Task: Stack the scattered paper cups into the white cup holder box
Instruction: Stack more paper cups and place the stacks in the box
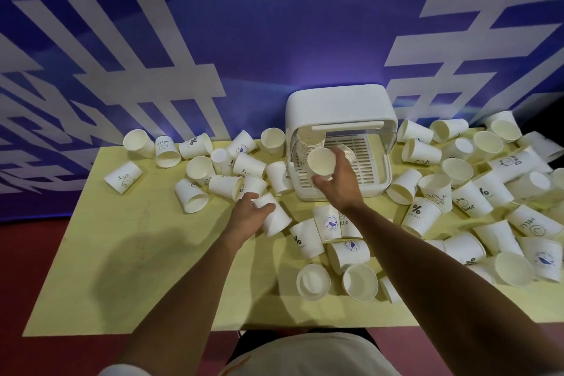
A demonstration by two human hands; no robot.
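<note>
Stacking is progressing: right hand (338, 185) is holding cup (320, 162) at box (335, 101), left hand (247, 214) is gripping second cup (276, 220); nesting needs alignment next.

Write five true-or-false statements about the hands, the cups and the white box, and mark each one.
1. The right hand holds a paper cup in front of the white box. True.
2. The left hand lies flat and holds nothing. False: the left hand grips a cup lying on its side.
3. The box holds no cups yet. False: a stack of nested cups sits in its left part.
4. Loose cups lie on the table on both sides of the box. True.
5. The table top is red. False: it is pale yellow.
</note>
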